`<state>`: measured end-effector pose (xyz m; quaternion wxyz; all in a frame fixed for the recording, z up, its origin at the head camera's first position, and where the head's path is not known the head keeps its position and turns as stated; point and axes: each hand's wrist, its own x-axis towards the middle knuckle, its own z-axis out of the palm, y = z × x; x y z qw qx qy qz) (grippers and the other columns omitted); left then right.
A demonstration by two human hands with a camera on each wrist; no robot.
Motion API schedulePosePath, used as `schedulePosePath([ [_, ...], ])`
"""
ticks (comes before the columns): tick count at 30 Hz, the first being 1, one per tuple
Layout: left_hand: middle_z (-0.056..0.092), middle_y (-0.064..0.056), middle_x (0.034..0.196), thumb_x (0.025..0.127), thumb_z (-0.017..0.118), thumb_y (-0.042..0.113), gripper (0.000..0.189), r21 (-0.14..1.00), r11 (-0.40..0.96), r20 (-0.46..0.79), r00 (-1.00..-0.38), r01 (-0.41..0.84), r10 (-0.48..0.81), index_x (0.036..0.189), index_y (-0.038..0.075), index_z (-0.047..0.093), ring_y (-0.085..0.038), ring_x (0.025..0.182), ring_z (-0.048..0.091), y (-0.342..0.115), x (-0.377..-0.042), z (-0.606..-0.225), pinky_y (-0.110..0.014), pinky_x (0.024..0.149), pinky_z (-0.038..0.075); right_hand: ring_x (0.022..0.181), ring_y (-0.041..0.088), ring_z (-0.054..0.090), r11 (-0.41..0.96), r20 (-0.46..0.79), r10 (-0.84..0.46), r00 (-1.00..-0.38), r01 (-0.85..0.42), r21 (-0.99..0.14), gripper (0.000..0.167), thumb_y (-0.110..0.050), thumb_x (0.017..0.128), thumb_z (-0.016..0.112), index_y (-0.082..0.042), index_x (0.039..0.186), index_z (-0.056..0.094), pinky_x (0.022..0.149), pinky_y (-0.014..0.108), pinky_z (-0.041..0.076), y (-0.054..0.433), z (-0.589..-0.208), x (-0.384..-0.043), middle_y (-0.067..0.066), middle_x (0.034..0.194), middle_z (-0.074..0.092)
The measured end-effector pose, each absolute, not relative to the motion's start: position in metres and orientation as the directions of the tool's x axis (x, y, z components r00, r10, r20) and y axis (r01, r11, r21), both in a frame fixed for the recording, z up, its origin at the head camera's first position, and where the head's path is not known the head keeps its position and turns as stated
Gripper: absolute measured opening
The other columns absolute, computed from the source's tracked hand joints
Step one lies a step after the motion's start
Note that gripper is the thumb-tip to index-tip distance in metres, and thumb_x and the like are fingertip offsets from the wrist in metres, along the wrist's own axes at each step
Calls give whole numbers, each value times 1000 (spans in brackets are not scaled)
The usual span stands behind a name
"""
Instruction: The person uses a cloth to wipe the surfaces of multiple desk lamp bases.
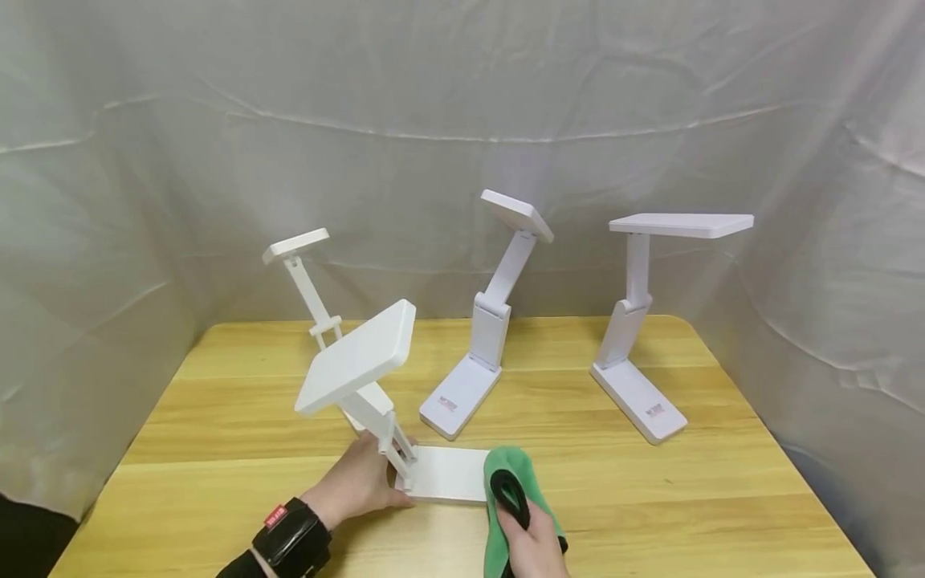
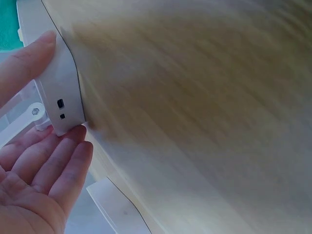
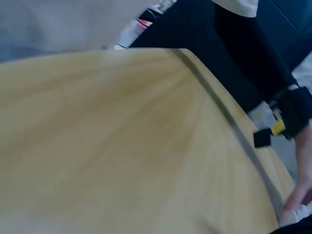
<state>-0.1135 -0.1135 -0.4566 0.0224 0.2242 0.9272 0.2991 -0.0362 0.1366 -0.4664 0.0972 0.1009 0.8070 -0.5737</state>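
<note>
A white folding desk lamp (image 1: 450, 475) stands at the front of the table, its flat head tilted up over its jointed arm. My left hand (image 1: 361, 482) grips the hinge end of its base, thumb on the near side. In the left wrist view, the fingers (image 2: 73, 161) lie at the base's end (image 2: 61, 83), beside two small ports. My right hand (image 1: 536, 547) holds a green cloth (image 1: 526, 470) with black trim, bunched against the other end of the base. The cloth hides that end. In the right wrist view, the left hand (image 3: 301, 192) shows at the lower right.
Three more white folding lamps stand unfolded behind: one at the left (image 1: 307, 289), partly hidden by the front lamp, one in the middle (image 1: 490, 329), one at the right (image 1: 623, 333). A pale curtain (image 1: 462, 96) surrounds the wood-grain table (image 1: 694, 514) at the back and sides.
</note>
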Motion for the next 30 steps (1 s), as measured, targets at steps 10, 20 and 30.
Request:
schedulePosePath([
  [10,68,-7,109,53,98,16,75,597,708,60,-901,377,429,116,4,60,-28,105,65,-113,-116,-458,-53,99,53,115,16,57,222,-322,79,-943,331,-917,32,-27,105,52,-4,124,65,96,30,47,140,-465,-84,9,118,67],
  [20,68,-3,109,53,98,19,73,583,710,70,-895,396,441,115,6,60,-24,103,65,-114,-117,-457,-50,98,54,97,12,62,323,-284,-6,-959,267,-908,28,-22,103,53,0,114,66,80,18,48,148,-463,-45,9,98,70],
  [30,69,-5,107,52,98,17,73,581,707,79,-893,402,443,113,5,61,-25,102,66,-114,-116,-456,-49,97,54,106,14,57,286,-287,27,-958,282,-916,27,-20,103,52,-3,120,66,89,26,44,143,-463,-83,9,115,68],
])
